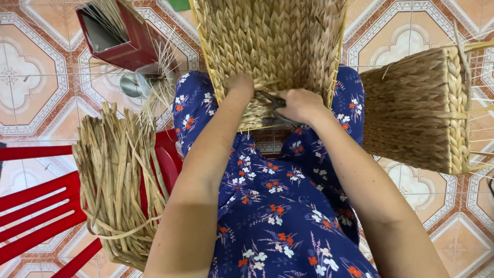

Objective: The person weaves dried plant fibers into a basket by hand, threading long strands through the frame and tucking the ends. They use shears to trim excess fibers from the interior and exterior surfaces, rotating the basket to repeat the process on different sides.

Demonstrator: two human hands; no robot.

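Note:
A woven straw basket [272,41] rests on my knees, its near edge toward me. My left hand [240,85] presses closed against that near edge. My right hand [300,105] grips dark scissors [272,100] whose blades point left along the basket's edge, close to my left hand. My lap is covered by a blue flowered cloth [278,206].
A bundle of dry straw strips [116,180] lies on a red plastic chair [36,206] at my left. A second woven basket [422,113] stands on the tiled floor at right. A dark red box [116,33] holding thin straws sits upper left, beside a metal cup [131,85].

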